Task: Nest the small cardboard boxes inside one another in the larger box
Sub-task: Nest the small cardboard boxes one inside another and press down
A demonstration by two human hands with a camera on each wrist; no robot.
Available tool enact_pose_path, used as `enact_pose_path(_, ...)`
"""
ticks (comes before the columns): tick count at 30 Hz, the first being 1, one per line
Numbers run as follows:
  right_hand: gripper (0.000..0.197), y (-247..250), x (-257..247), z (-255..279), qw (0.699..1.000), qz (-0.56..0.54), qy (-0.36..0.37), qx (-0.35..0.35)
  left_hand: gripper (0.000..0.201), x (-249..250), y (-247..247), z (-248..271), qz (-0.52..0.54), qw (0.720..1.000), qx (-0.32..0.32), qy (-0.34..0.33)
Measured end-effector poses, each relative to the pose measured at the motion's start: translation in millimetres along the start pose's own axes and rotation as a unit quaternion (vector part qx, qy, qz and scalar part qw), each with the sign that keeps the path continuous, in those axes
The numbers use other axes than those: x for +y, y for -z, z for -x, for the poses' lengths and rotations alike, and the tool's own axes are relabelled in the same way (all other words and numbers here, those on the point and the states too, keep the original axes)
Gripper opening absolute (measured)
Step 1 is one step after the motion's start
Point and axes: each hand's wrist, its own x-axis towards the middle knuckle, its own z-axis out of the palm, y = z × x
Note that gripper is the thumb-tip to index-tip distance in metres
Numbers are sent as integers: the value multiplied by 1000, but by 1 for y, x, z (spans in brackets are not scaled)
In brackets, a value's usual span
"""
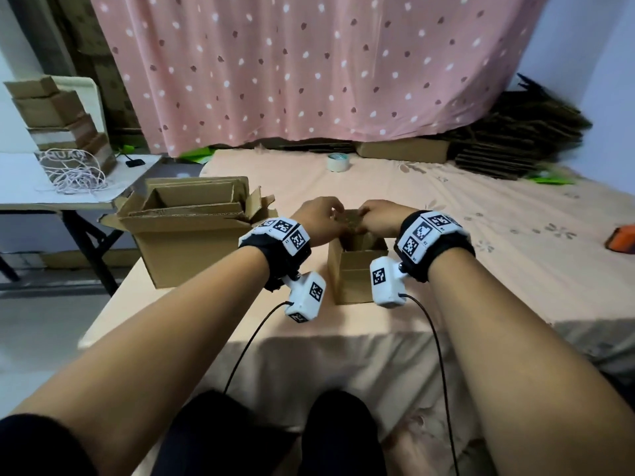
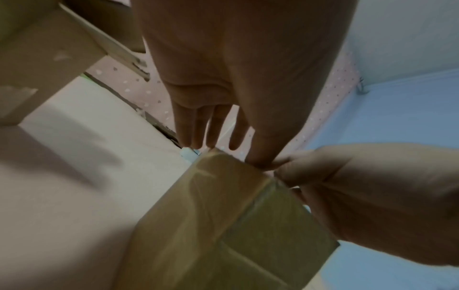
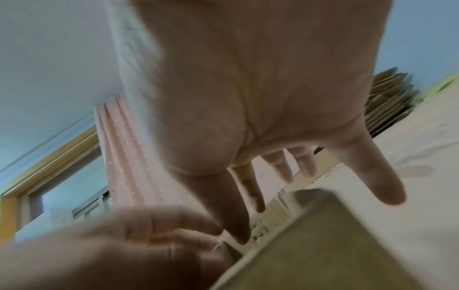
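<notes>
Head view bright, even, edges bowed by wide lens; both wrist views dim, grainy, motion-blurred, esp. right; soft shadows.

Pink dotted curtain [image 1: 309,63], blue wall [image 1: 611,46], folding table [image 1: 68,201].

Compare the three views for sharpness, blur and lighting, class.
Head view: sharpest, evenly lit, edges bowed by the wide lens. Left wrist view: dim and soft, with a sheen on the small box. Right wrist view: most blurred, smearing the left hand and the box corner; the right hand looms large.
</notes>
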Motion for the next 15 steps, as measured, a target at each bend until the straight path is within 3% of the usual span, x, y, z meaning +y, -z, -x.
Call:
enact_pose_path(4, 57, -2, 18, 3, 999, -29, -23, -26, 63, -5, -12, -1, 36, 997, -4, 73)
enact_pose_path(6, 66, -5, 22, 4, 998, -55, -27, -29, 43, -4, -13, 1, 76, 992, 11, 97)
enact_pose_path(8, 69, -10, 26, 1, 996, -76, -24, -36, 27, -1, -12, 3, 53, 993, 24, 102)
enact_pose_path(12, 66, -8, 24, 2, 996, -77, -12, -33, 37, 0, -12, 3, 57, 992, 33, 111)
enact_pose_path(15, 66, -5, 24, 10, 996, -82, 2, -27, 32, -3, -13, 3, 63, 991, 39, 107)
